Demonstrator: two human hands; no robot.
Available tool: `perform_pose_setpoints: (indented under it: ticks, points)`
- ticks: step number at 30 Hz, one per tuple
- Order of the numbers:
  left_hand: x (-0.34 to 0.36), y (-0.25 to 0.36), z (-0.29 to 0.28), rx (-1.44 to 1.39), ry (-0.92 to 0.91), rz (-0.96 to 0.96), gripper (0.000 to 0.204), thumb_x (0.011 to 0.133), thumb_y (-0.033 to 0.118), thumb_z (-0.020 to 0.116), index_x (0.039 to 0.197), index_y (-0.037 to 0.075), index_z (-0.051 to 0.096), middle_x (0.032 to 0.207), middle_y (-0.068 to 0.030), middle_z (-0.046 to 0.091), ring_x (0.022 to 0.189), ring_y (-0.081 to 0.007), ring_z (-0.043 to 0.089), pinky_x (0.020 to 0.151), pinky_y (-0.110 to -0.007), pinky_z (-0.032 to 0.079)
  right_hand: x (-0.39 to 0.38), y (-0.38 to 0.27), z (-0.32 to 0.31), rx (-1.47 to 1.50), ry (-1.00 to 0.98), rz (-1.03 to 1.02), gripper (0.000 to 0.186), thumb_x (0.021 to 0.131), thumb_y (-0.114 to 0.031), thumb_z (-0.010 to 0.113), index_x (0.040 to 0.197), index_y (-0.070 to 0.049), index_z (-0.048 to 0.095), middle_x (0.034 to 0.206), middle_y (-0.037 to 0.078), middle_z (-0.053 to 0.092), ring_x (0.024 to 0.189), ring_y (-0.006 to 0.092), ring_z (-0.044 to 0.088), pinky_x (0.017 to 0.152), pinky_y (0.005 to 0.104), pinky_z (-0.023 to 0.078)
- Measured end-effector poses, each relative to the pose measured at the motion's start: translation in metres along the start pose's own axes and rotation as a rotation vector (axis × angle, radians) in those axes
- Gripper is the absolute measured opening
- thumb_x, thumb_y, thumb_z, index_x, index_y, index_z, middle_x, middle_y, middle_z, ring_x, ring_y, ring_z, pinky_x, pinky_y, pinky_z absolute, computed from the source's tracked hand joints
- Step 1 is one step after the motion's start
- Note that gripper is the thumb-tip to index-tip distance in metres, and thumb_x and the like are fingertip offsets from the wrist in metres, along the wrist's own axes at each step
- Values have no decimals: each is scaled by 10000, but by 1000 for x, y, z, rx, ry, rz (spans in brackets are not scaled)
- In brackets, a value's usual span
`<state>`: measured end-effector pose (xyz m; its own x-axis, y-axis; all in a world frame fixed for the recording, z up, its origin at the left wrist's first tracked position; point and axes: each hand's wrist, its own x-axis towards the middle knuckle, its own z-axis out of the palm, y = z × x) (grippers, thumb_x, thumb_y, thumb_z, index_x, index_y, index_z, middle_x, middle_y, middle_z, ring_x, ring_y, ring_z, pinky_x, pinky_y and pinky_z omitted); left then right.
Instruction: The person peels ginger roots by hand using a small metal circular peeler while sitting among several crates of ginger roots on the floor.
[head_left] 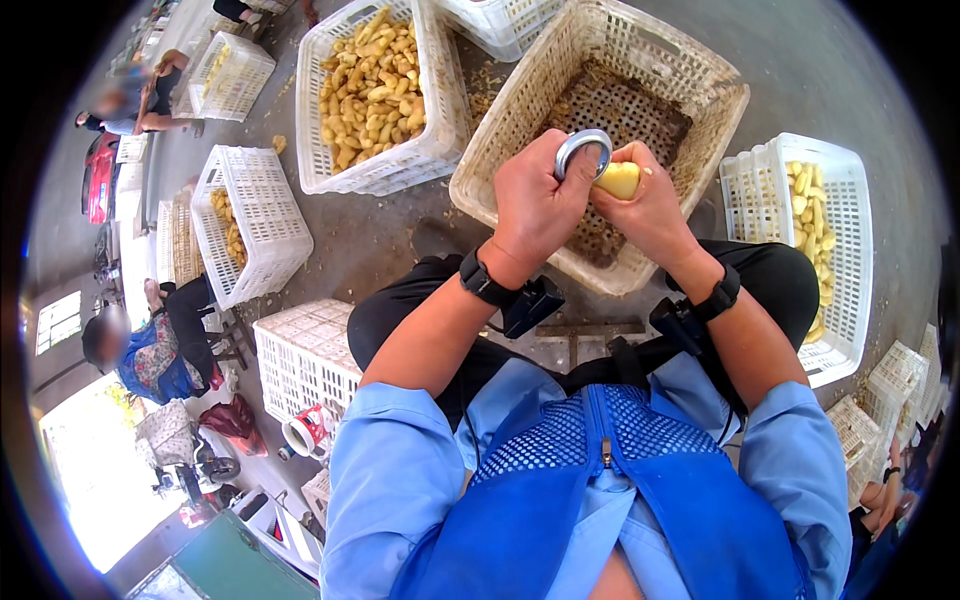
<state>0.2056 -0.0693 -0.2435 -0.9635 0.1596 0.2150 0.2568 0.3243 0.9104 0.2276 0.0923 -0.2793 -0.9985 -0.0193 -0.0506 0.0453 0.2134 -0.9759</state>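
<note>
My left hand (540,200) is closed round a silvery ring-shaped metal tool (583,142), with the thumb lying across its opening. Pinched in my right hand (648,200) is a smooth, pale yellow root piece (619,180); its exact kind is not clear. The root touches or nearly touches the tool, and the fingers hide where they meet. Both hands are above a worn, dirt-stained plastic crate (510,130) that stands between my knees. Dark residue coats the floor of this crate.
A white crate (312,120) heaped with tan, knobbly roots (372,90) stands ahead on the left. Another crate (850,210) with yellow roots (812,215) is at my right. An upturned crate (305,350) sits by my left knee. Other people sit at far left.
</note>
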Motion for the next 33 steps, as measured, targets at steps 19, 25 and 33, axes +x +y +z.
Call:
perform_pose_setpoints:
  ticks: [19,25,33]
  points:
    - [7,-39,15,451,-110,375,153,864,192,673,769,118,578,716,-63,593,625,-308,615,545,-417,483,-5,9,3,-297,-16,109,388,808,-188,763,1043,4,521,980,254,675,958,436,662,802,467,517]
    - [7,-41,11,638,-95,588,43,799,137,649,799,131,606,702,-54,585,612,-283,619,536,-420,486,1,9,2,-406,-74,183,402,796,-181,761,1064,-6,517,982,255,673,973,432,660,812,465,516]
    - [33,-30,-23,-66,181,-83,184,979,232,656,970,51,689,889,-63,712,698,-136,665,570,-300,517,-5,-3,-4,-294,-99,110,373,829,-158,744,1104,-47,517,964,218,678,931,397,671,795,440,520]
